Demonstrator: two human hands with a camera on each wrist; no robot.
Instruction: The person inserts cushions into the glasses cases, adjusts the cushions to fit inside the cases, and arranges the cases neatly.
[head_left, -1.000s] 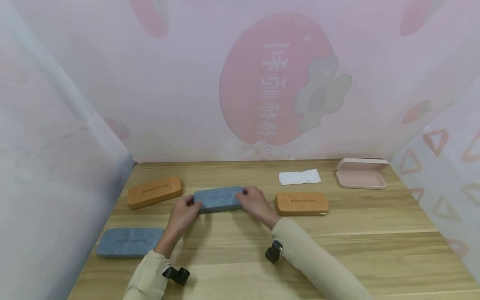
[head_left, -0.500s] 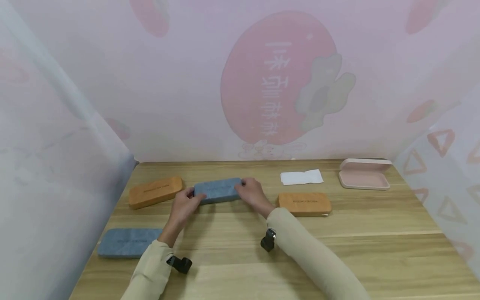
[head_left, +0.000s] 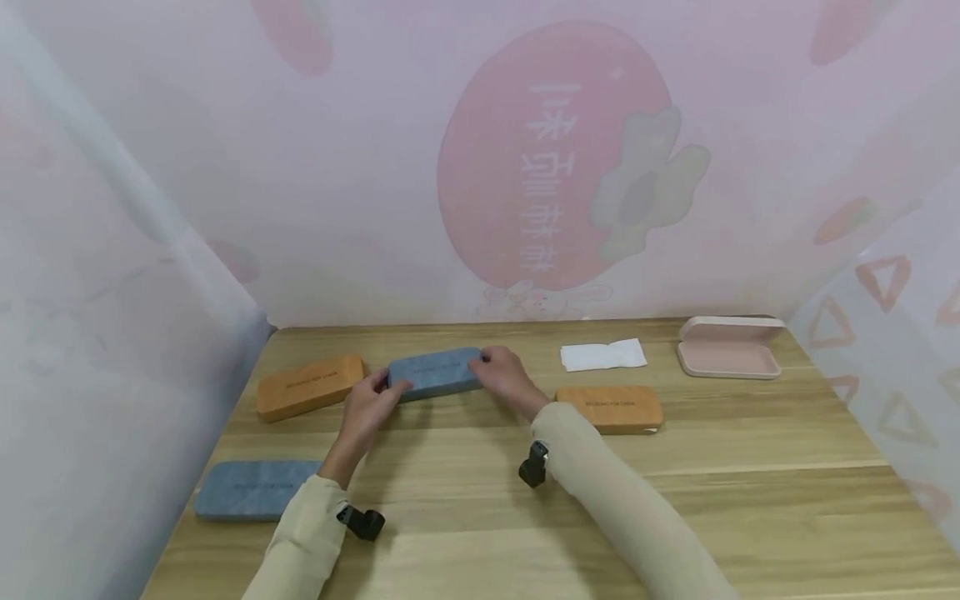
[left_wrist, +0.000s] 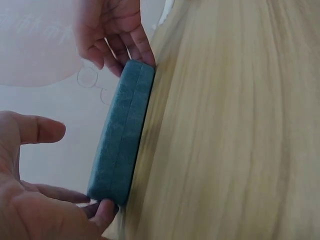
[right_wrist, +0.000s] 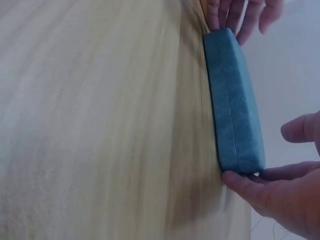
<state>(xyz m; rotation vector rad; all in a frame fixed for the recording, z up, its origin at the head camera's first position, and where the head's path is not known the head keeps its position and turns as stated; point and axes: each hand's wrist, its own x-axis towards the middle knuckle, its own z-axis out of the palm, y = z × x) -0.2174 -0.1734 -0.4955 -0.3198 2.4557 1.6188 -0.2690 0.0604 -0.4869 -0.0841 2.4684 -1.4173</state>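
A blue glasses case (head_left: 437,371) lies tilted slightly on the table between my hands, its seamed long side (left_wrist: 122,132) facing me. My left hand (head_left: 366,410) touches its left end with fairly straight fingers; in the left wrist view the thumb (left_wrist: 47,130) stands clear of the case. At the right end my right hand (head_left: 510,379) presses its fingertips, and the right thumb (right_wrist: 300,129) is also apart in the right wrist view. Just left of my left hand lies an orange glasses case (head_left: 309,387). The parts of the fingers behind the case ends are hidden.
A second blue case (head_left: 251,490) lies at the front left, partly behind my left forearm. Another orange case (head_left: 615,408) sits right of my right hand. Farther back are a folded white cloth or tissue (head_left: 603,356) and an open pink glasses case (head_left: 729,360). Walls enclose the table.
Both hands have moved the middle blue case away from me, toward the back wall. The other cases and the white cloth or tissue stay in place.
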